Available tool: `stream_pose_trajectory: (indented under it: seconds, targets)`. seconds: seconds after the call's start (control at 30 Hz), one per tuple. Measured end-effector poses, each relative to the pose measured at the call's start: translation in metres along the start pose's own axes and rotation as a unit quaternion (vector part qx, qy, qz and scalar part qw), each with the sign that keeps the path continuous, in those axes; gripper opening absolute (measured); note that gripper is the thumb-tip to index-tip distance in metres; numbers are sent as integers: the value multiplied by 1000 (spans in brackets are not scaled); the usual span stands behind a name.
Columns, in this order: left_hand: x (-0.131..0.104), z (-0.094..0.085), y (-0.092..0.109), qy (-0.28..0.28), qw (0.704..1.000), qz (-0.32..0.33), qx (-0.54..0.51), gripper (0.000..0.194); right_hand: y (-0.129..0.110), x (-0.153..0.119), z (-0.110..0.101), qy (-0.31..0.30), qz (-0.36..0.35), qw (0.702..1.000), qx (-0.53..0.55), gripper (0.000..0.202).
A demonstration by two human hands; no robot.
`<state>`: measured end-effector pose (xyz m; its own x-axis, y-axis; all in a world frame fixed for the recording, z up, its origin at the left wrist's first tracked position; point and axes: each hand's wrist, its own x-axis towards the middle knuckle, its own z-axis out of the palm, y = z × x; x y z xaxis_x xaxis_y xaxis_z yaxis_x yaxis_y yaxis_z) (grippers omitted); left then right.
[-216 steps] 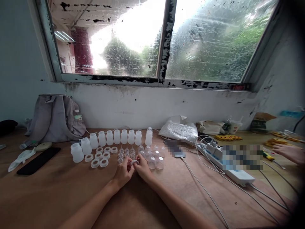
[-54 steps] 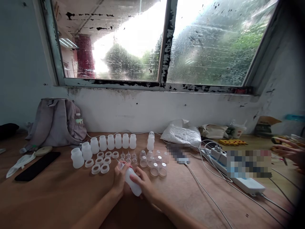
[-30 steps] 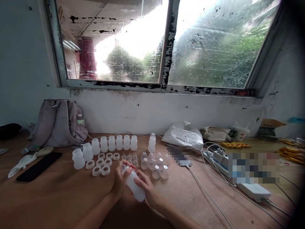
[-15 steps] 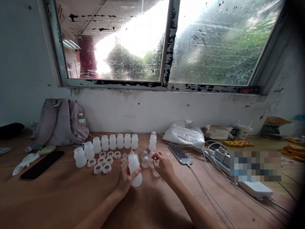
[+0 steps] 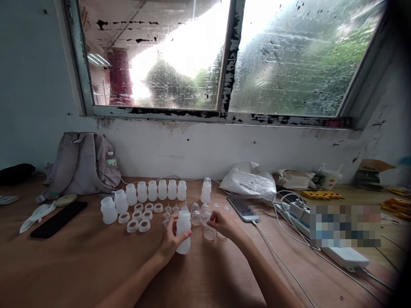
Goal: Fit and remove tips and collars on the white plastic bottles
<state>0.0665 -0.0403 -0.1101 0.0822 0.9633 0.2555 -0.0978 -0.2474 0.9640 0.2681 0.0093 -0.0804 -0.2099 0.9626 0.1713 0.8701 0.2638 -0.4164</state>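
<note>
My left hand [image 5: 173, 237] is wrapped round a frosted baby bottle [image 5: 183, 233], which stands nearly upright with a clear teat on top. To the right, my right hand [image 5: 222, 223] hovers among clear dome caps [image 5: 209, 233], its thumb and fingers pinched together. Whether anything is between those fingertips is hidden. Several loose teats [image 5: 167, 209] lie just behind my left hand. White collar rings [image 5: 132, 226] lie in a group further left. Open frosted bottles [image 5: 109, 210] form a curved row behind them. One capped bottle [image 5: 206, 191] stands alone at the back.
A phone [image 5: 242, 208] on a charging cable lies right of the caps. Beyond it are a power strip [image 5: 343, 254], cables and a silver plastic bag [image 5: 248, 182]. At left are a black flat case [image 5: 59, 219] and a grey backpack [image 5: 81, 164] against the wall.
My right hand has shifted slightly right and down, and its fingers have curled in more. The bottle in my left hand is more upright. The view has shifted slightly.
</note>
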Motion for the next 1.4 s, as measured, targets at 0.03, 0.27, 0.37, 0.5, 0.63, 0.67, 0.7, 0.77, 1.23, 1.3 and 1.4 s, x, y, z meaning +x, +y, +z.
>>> stream_pose_trajectory:
  seconds: [0.03, 0.27, 0.37, 0.5, 0.63, 0.67, 0.7, 0.77, 1.23, 1.3, 1.4]
  targets:
    - [0, 0, -1, 0, 1000, 1, 4, 41, -1, 0, 1, 4, -3, 1000, 3, 15]
    - [1, 0, -2, 12, 1000, 8, 21, 41, -6, -3, -10, -17, -69, 994, 88, 16]
    - [1, -1, -1, 16, 999, 8, 32, 42, -2, -8, -16, -115, -97, 979, 138, 21]
    - [1, -1, 0, 8, 999, 7, 38, 42, 3, -8, -9, -184, -77, 968, 154, 31]
    - [0, -2, -3, -3, 999, -13, 33, 43, -5, -2, -4, -35, -76, 942, 326, 30]
    - [0, -2, -4, -10, 999, -18, 32, 42, -9, 0, -4, 17, -75, 923, 378, 32]
    - [0, -2, -5, -19, 999, -20, 33, 42, -13, 0, -5, 64, -73, 902, 421, 33]
    - [-1, -2, -8, -41, 998, -20, 37, 41, -20, 0, -6, 136, -67, 868, 472, 34]
    - [-2, -1, -9, -60, 994, 16, 88, 34, -36, -7, 13, 72, -80, 883, 457, 32]
    - [-2, -1, -9, -60, 994, 17, 86, 34, -38, -8, 15, 72, -78, 882, 459, 31]
    - [-3, -1, -10, -63, 994, 20, 83, 33, -39, -9, 16, 74, -78, 880, 463, 29]
